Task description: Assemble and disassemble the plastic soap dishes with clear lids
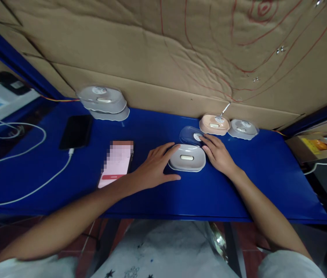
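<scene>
Front grey dish (187, 166): lay on the blue counter (224, 200) between the left hand (154, 166) and the right hand (220, 156); a cream bar (186, 157) sat at its middle; its left end stood within the spread of the left fingers, its right end just beside the right thumb.
Left fingers: released, wide apart; the index fingertip reached the rear left rim, though contact could not be told; the thumb lay off the dish, toward the person.
Right fingers: loosely bent; their tips overlapped the right end of the transparent lid (186, 134); whether they gripped it could not be told.
Transparent lid: one loose, just behind the front grey dish; a round sticker (197, 137) marked its right part.
Other dishes: one peach dish (213, 131) and one rear grey dish (243, 134) at back right; one grey stack (105, 110), seemingly two deep, at back left.
Stickers and bars: four of each showed.
Phones: two; a dark phone (76, 131) with a white cable (70, 152) plugged in; a lit phone (120, 162) near the left forearm.
</scene>
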A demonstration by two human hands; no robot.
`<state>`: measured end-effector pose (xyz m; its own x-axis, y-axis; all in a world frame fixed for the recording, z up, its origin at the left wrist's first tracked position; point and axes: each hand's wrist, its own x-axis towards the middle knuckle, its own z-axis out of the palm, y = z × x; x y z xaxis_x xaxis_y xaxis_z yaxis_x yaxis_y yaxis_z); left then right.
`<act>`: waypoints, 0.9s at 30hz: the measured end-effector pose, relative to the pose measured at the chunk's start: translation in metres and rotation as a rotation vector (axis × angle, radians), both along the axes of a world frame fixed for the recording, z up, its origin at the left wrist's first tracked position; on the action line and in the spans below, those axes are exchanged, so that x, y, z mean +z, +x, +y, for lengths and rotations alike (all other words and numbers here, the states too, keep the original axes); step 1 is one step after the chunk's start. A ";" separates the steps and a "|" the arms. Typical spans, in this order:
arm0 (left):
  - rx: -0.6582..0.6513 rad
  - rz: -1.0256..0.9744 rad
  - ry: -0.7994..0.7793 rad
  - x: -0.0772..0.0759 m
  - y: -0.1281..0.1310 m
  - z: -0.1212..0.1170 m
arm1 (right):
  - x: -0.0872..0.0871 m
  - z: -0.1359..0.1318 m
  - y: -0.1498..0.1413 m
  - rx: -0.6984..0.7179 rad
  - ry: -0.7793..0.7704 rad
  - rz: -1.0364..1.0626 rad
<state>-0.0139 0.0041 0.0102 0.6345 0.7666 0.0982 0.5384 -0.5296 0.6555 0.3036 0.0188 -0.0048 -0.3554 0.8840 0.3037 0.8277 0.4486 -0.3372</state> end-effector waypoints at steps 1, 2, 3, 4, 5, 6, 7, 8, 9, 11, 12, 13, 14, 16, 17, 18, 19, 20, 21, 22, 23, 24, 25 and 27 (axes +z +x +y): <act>-0.012 0.026 0.026 0.000 0.000 0.000 | 0.001 0.000 0.000 -0.011 0.008 -0.015; -0.015 0.051 0.049 -0.001 0.000 0.000 | 0.001 -0.001 0.001 -0.024 0.015 -0.029; -0.014 0.077 0.069 -0.001 0.000 0.001 | 0.001 -0.001 0.002 -0.041 0.019 -0.038; -0.013 0.102 0.084 -0.001 -0.001 0.002 | 0.001 0.000 0.003 -0.061 0.014 -0.038; -0.014 0.120 0.092 -0.001 -0.001 0.002 | 0.001 0.000 0.004 -0.085 0.005 -0.024; -0.018 0.127 0.092 -0.001 -0.002 0.003 | 0.001 0.000 0.004 -0.107 -0.006 0.013; -0.020 0.122 0.085 -0.001 -0.003 0.004 | 0.002 0.000 0.004 -0.124 -0.018 0.074; -0.015 0.109 0.075 -0.001 -0.003 0.004 | 0.003 -0.001 0.003 -0.130 -0.038 0.155; -0.003 0.091 0.063 -0.001 -0.002 0.004 | 0.005 -0.002 0.001 -0.114 -0.071 0.246; 0.041 0.055 0.039 -0.002 -0.001 0.004 | 0.010 -0.009 -0.006 -0.012 -0.165 0.383; 0.070 0.043 0.031 -0.003 0.000 0.004 | 0.013 -0.013 -0.010 0.058 -0.203 0.395; 0.102 0.033 0.030 -0.004 0.000 0.004 | 0.017 -0.018 -0.014 0.127 -0.222 0.364; 0.131 0.027 0.034 -0.005 0.001 0.005 | 0.020 -0.022 -0.018 0.182 -0.215 0.303; 0.176 0.022 0.048 -0.007 0.002 0.005 | 0.025 -0.030 -0.025 0.234 -0.158 0.155; 0.185 0.023 0.053 -0.007 0.002 0.005 | 0.027 -0.033 -0.027 0.246 -0.131 0.097; 0.185 0.024 0.056 -0.008 0.002 0.006 | 0.028 -0.035 -0.028 0.254 -0.109 0.055; 0.180 0.024 0.056 -0.008 0.002 0.006 | 0.029 -0.036 -0.029 0.262 -0.084 0.027; 0.173 0.024 0.055 -0.008 0.002 0.006 | 0.029 -0.036 -0.029 0.272 -0.061 0.008; 0.165 0.024 0.052 -0.008 0.002 0.006 | 0.028 -0.035 -0.029 0.285 -0.039 -0.006; 0.156 0.025 0.046 -0.007 0.001 0.006 | 0.027 -0.034 -0.028 0.299 -0.020 -0.017; 0.142 0.026 0.039 -0.007 0.001 0.006 | 0.025 -0.033 -0.028 0.315 -0.005 -0.028; 0.124 0.027 0.031 -0.006 0.001 0.006 | 0.024 -0.032 -0.028 0.336 0.010 -0.040; 0.104 0.028 0.025 -0.005 0.001 0.007 | 0.023 -0.031 -0.028 0.357 0.026 -0.053; 0.069 0.030 0.017 -0.004 0.000 0.009 | 0.020 -0.030 -0.030 0.391 0.056 -0.074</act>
